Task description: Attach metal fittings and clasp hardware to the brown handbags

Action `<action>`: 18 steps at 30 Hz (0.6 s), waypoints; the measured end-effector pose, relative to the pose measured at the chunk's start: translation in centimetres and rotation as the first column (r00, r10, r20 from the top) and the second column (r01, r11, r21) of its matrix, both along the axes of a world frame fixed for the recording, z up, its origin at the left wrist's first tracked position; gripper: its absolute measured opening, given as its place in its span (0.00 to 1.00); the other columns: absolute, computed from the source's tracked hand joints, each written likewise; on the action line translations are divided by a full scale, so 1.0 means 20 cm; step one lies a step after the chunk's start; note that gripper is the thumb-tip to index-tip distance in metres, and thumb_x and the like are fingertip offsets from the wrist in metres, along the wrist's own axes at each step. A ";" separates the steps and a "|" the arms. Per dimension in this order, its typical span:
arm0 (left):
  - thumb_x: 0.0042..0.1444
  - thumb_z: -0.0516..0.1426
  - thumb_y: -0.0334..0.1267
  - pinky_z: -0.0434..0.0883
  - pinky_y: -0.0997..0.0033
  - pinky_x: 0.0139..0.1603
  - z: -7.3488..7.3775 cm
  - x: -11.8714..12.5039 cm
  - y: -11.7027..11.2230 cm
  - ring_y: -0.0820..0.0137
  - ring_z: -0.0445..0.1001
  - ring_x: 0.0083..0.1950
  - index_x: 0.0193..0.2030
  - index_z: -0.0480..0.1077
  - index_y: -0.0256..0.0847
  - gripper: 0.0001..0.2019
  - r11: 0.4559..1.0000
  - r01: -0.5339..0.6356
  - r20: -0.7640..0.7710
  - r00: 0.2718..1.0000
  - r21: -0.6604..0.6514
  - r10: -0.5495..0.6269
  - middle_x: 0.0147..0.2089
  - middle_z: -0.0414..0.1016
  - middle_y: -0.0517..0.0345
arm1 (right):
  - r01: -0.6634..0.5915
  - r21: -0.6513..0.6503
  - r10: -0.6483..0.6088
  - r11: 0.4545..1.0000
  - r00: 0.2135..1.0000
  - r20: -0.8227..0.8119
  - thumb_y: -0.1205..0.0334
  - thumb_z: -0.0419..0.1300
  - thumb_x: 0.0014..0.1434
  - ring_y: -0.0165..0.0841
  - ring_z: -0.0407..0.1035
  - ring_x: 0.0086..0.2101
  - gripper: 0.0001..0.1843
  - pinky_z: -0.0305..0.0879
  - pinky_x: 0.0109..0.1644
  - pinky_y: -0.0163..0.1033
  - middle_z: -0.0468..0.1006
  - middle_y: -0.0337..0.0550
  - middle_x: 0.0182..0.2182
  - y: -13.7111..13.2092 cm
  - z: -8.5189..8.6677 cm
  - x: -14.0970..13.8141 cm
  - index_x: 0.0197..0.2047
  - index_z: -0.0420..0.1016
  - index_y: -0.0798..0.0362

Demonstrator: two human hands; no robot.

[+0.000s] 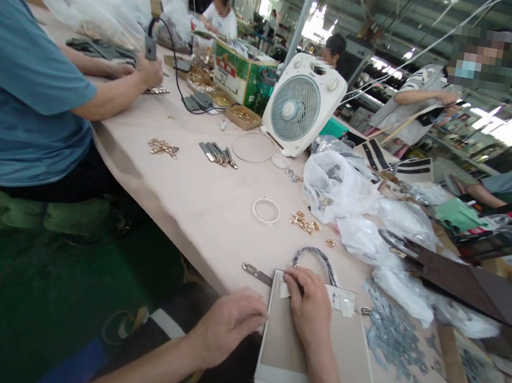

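A beige bag panel (290, 346) with pale edges and a white band lies at the near table edge. A dark handle (319, 253), apparently wrapped in clear plastic, arches from its top. My right hand (310, 307) rests on the panel's upper left with bent fingers gripping near a white patch. A grey strap with a metal end (256, 273) sticks out left from that corner. Beside the panel's left edge, my left hand (227, 329) is closed, thumb against fingers; whatever it may hold is hidden. A small metal clasp (366, 311) shows at the panel's upper right.
Many grey metal pieces (397, 343) are strewn right of the panel. Beyond lie gold fittings (304, 223), a white tape ring (265, 211), plastic bags (335, 184) and a box fan (293, 107). A co-worker in a blue shirt (25, 84) works at the left.
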State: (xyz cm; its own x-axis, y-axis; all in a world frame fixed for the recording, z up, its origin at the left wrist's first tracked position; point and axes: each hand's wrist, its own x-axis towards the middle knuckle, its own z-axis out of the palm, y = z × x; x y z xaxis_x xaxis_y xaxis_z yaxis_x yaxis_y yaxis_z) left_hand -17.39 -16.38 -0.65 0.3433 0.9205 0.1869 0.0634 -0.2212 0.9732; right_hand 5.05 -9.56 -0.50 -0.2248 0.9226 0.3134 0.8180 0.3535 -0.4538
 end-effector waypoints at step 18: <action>0.64 0.53 0.56 0.71 0.57 0.61 -0.13 -0.76 0.44 0.58 0.75 0.51 0.51 0.78 0.42 0.23 0.605 -0.768 -0.415 0.491 0.209 0.766 0.47 0.74 0.50 | 0.043 0.050 -0.050 0.998 0.987 0.150 0.56 0.57 0.71 0.49 0.56 0.70 0.25 0.60 0.72 0.63 0.68 0.48 0.68 -0.24 -0.05 0.10 0.69 0.67 0.41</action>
